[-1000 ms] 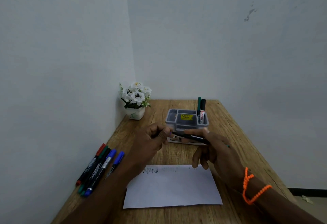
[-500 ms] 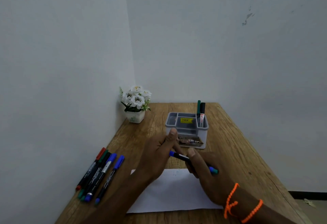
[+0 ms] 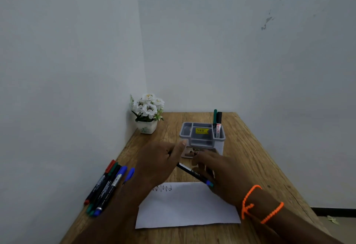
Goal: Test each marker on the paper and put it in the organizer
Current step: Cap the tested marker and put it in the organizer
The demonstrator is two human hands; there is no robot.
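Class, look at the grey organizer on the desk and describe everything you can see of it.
The organizer is a small grey box that looks like plastic, standing upright on the wooden desk beyond the paper. Its open top is split into several compartments. A yellow price sticker sits inside. The right-hand compartment holds two upright markers, one green, one black-capped. A printed label on its front is partly hidden by the hands.
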